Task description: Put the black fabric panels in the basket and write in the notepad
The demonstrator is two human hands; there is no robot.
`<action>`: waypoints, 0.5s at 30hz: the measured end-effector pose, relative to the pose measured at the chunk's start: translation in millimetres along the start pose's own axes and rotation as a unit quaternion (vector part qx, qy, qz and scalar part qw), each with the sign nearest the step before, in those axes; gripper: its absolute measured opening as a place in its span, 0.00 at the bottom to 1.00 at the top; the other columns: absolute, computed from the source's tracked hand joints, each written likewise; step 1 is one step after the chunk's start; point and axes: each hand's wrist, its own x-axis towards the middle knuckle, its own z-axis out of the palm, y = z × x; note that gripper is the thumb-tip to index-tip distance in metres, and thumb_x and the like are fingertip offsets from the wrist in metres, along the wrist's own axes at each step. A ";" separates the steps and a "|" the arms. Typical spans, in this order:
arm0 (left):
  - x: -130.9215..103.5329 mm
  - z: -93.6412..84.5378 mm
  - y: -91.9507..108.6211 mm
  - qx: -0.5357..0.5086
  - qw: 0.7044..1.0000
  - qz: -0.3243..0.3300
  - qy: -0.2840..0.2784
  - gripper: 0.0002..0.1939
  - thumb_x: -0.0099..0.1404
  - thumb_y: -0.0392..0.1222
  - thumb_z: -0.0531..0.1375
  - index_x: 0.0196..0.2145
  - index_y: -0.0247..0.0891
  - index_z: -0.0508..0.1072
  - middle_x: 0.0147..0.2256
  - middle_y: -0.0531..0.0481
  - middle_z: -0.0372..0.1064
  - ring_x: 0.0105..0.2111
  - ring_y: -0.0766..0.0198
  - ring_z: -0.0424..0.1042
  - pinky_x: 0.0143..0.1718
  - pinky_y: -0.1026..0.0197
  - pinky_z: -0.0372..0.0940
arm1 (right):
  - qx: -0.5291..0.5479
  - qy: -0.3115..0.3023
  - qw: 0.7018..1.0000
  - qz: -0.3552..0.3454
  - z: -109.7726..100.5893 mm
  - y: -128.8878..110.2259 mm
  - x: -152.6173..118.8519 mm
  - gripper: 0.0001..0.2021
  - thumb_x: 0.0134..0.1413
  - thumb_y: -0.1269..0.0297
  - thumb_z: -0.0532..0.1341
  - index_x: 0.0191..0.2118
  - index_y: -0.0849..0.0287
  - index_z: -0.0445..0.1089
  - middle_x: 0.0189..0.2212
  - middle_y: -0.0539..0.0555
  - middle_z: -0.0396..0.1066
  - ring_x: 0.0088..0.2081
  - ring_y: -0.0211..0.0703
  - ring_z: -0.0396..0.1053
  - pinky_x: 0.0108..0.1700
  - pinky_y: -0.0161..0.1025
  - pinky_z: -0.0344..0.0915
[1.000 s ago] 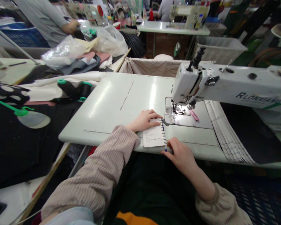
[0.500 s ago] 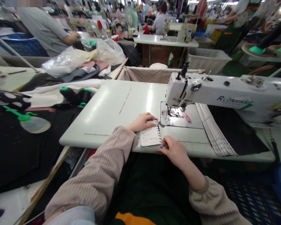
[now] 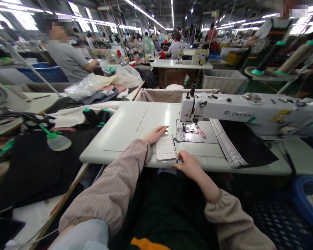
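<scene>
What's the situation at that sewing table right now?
Left hand flat on notebook's top edge. Right hand pinching pen at small spiral notebook. Sewing machine just beyond, nothing blocking.

Garment factory floor: rows of sewing machines (image 3: 240, 113) on white tables (image 3: 135, 128), thread cones (image 3: 96, 116), fabric piles (image 3: 94, 88), strip lighting overhead.

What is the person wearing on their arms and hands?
Both arms wear soft, ribbed beige-pink sleeves. The right sleeve has a gathered, puffy cuff at the wrist. The left hand and right hand are bare: no gloves, rings or watch that I can see.
</scene>
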 end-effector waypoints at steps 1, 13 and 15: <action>-5.4 -2.4 0.7 0.002 0.999 -0.019 0.040 0.23 0.72 0.50 0.46 0.55 0.36 0.68 0.45 0.45 0.72 0.45 0.61 0.70 0.50 0.59 0.63 | 0.007 -0.002 1.000 -0.012 -1.1 1.2 -1.6 0.17 0.46 0.56 0.70 0.35 0.55 0.62 0.32 0.45 0.65 0.30 0.37 0.62 0.30 0.34 0.49; -172.3 85.5 51.7 0.167 0.958 0.136 0.189 0.34 0.66 0.28 0.51 0.62 0.62 0.58 0.50 0.52 0.70 0.50 0.56 0.69 0.52 0.52 0.65 | 0.205 0.010 0.976 -0.068 -6.5 18.1 -7.1 0.09 0.51 0.62 0.65 0.34 0.58 0.65 0.27 0.44 0.63 0.27 0.33 0.59 0.29 0.31 0.54; -164.7 95.4 39.9 0.195 0.940 0.153 0.237 0.40 0.63 0.27 0.53 0.62 0.71 0.53 0.47 0.54 0.72 0.45 0.54 0.73 0.46 0.49 0.69 | 0.193 0.036 0.979 -0.057 1.3 23.9 -3.8 0.10 0.47 0.61 0.67 0.33 0.57 0.66 0.27 0.44 0.64 0.27 0.33 0.59 0.29 0.31 0.53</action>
